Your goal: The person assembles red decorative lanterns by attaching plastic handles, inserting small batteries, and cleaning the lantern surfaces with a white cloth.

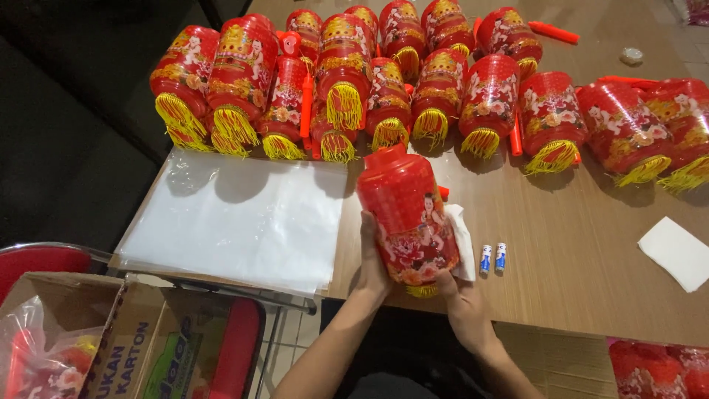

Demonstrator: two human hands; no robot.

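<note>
One red plastic lantern [408, 218] held upright over the near edge of the wooden table [591, 266]. Left hand [371, 258] wraps its left side, fingers curled round the body; right hand [461, 299] grips it at the base, fingers closed by the yellow tassel.

Beyond the held lantern: a row of finished lanterns [413, 81], roughly eighteen, overlapping, exact count uncertain. Two small batteries [492, 258] just right of it. One white tissue [464, 240] partly hidden behind it; another white sheet [677, 253] well right. Stack of clear plastic bags [244, 218] to its left.

Cardboard box [111, 332] lower left, cut off. Red chair [44, 260] partly visible. Tiled floor below.
</note>
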